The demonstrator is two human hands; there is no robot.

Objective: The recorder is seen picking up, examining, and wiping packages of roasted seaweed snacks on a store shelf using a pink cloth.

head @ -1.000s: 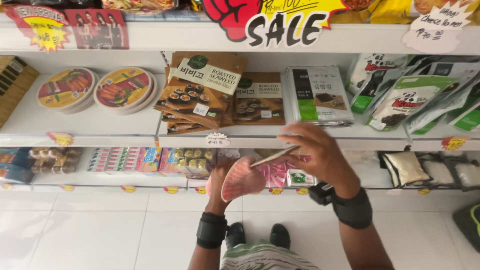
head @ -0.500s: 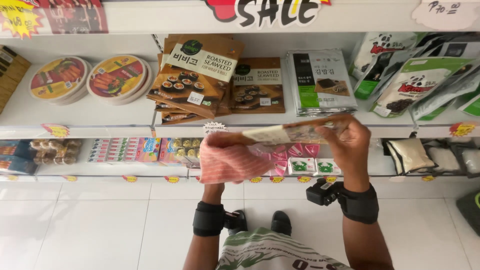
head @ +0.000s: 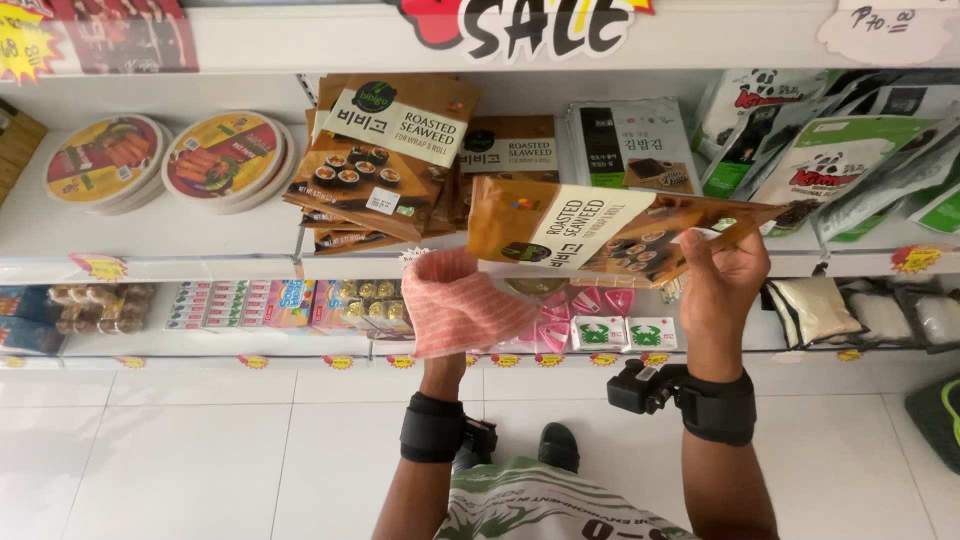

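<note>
White shop shelf (head: 150,240) over tiled floor (head: 150,450); right hand (head: 722,275) gripping brown packet (head: 590,232), left hand (head: 455,300) cloth-covered, grip unclear.

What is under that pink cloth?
The pink cloth covers the left hand; only the wrist below shows, so the fingers cannot be seen. The cloth's top meets the brown seaweed packet, which the right hand holds up.

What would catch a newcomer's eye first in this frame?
Front and centre, the right hand holds up a flat brown seaweed packet, while the left hand, wrapped in a pink striped cloth, presses against the packet's lower left edge. Behind them, a white shelf carries a stack of matching brown packets and two round tubs to the left.
</note>
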